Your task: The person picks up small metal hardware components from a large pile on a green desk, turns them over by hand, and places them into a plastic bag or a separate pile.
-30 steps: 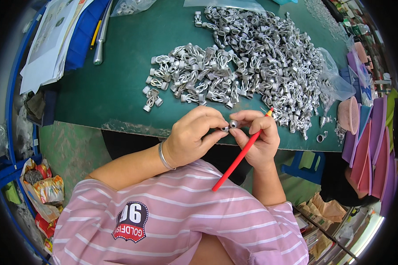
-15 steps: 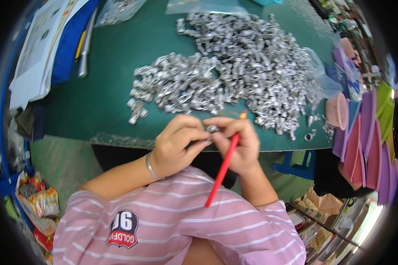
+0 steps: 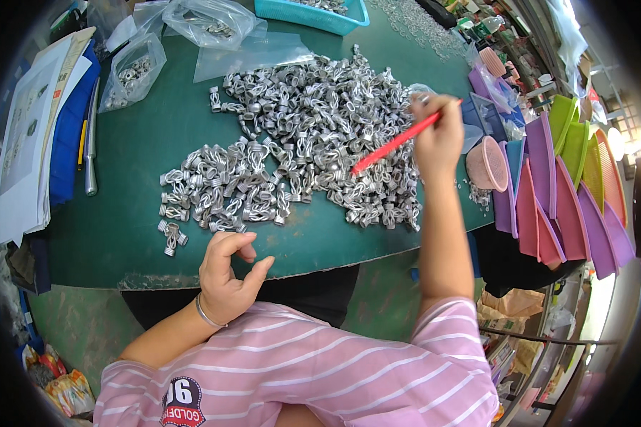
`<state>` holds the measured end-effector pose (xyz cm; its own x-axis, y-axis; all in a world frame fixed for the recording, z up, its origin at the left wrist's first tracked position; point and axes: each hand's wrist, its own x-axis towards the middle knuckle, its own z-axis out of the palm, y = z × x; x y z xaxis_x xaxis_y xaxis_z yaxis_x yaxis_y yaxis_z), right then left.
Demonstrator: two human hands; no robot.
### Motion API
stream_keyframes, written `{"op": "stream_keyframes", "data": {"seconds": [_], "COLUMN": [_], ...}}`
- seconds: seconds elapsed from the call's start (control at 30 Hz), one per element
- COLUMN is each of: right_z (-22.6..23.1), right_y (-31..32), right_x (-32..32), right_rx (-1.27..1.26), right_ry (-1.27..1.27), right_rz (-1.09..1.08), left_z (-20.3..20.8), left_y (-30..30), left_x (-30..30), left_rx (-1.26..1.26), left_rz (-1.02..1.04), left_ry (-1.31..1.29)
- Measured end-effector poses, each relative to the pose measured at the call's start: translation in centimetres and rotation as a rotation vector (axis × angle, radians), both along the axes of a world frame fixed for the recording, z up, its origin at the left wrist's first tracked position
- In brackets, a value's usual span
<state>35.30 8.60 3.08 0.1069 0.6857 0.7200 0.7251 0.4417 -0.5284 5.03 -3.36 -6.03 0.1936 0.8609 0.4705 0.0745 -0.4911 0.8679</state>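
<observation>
My left hand (image 3: 228, 277) is at the table's near edge, thumb and forefinger apart with nothing seen between them. A bracelet circles its wrist. My right hand (image 3: 438, 135) is stretched out over the right side of a big heap of small silver metal pieces (image 3: 335, 107), each with a ridged collar and a loop. It grips a red pen (image 3: 392, 148), which slants down to the left over the heap. Blur hides whether its fingertips hold anything more. Closer to my left hand lies a smaller pile of the same pieces (image 3: 217, 181).
Plastic bags (image 3: 132, 75) with metal pieces and a turquoise basket (image 3: 313, 20) stand at the back of the green table (image 3: 114, 213). Papers and a blue folder (image 3: 71, 135) lie on the left. A pink round basket (image 3: 488, 165) and stacked coloured trays (image 3: 548, 192) line the right.
Both hands were together around a small metal piece. They have parted: my right hand went far right with the pen, and my left opened. The view has shifted too.
</observation>
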Motion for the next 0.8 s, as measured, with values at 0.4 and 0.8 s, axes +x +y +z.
{"op": "stream_keyframes", "data": {"seconds": [0.4, 0.8], "right_z": [2.7, -5.4], "right_y": [3.2, -9.0], "right_x": [3.8, -13.3], "right_rx": [-0.222, -0.424], "right_ry": [0.529, -0.182], "right_rz": [-0.054, 0.200], "left_z": [2.7, 1.6], "left_y": [-0.1, 1.3], "left_x": [-3.4, -5.4], "left_rx": [0.101, 0.005], "left_rz": [0.130, 0.209], "left_ry": [0.169, 0.457]}}
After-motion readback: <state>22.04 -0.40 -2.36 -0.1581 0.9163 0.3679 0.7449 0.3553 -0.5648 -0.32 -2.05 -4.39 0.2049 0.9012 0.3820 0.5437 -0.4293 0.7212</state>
